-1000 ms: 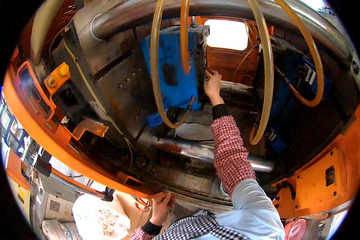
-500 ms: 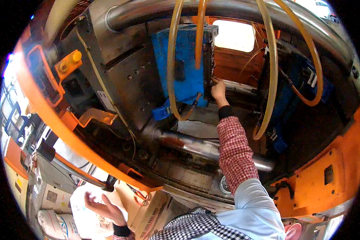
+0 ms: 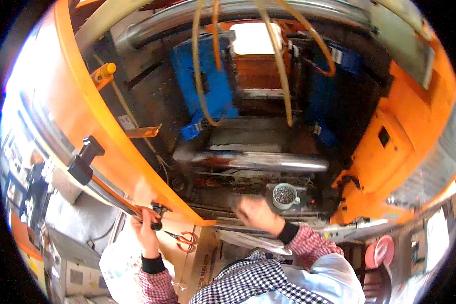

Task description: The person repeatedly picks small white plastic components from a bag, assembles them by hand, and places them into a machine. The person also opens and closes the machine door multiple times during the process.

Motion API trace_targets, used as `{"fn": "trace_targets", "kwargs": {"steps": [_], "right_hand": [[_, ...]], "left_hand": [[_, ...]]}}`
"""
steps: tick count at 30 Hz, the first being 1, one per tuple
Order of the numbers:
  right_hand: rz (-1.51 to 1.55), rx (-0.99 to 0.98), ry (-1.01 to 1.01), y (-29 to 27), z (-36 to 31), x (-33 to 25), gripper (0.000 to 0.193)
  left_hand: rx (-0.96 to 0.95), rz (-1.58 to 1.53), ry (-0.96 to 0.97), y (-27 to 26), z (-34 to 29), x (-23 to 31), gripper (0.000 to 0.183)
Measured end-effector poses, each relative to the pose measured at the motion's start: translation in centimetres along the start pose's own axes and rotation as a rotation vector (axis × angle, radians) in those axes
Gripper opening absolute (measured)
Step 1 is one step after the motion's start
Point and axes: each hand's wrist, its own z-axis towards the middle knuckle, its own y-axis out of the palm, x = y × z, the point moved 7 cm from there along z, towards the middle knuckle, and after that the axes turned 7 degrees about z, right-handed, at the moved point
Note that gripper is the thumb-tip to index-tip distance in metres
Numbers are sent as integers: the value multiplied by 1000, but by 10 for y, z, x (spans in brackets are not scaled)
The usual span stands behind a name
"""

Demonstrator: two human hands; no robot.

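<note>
My left hand (image 3: 146, 234) is wrapped round the black handle (image 3: 159, 215) at the lower end of the orange sliding door (image 3: 106, 152). My right hand (image 3: 258, 214) is in front of the machine's opening, smeared by motion, so its fingers cannot be read. Close to its right stands a pale green mug (image 3: 286, 195) filled with small dark grey pieces. Deeper inside, a blue mould half (image 3: 202, 76) is on the left and a darker blue one (image 3: 324, 86) on the right, facing each other across a gap.
Yellowish hoses (image 3: 196, 61) hang over the moulds. A shiny steel bar (image 3: 258, 161) crosses below them. Orange-handled scissors (image 3: 186, 241) lie on cardboard (image 3: 180, 268) near a white bag (image 3: 117, 263). An orange panel (image 3: 385, 147) and a pink bowl (image 3: 380, 252) are at the right.
My right hand has come back out from between the mould halves toward me. My left hand, free before, now grips the door handle. The door has moved right, and the view has shifted.
</note>
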Motion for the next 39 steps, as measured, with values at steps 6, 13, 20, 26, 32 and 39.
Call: {"fn": "trace_targets", "kwargs": {"steps": [6, 13, 20, 26, 32, 39], "right_hand": [[-167, -213, 377, 48, -166, -16, 28], [-202, -326, 665, 64, -220, -3, 33], [-93, -271, 664, 71, -238, 14, 28], [10, -357, 733, 60, -275, 13, 24], [108, -527, 684, 52, -293, 20, 21], [198, -720, 516, 66, -274, 37, 21]], "left_hand": [[-504, -161, -193, 72, -51, 26, 14], [-1244, -156, 185, 183, -111, 60, 19], [-1229, -237, 218, 287, -182, 91, 28], [-1225, -284, 324, 352, -228, 125, 41], [-1248, -430, 395, 385, -248, 151, 31], [-1133, -636, 528, 413, -268, 160, 44]]}}
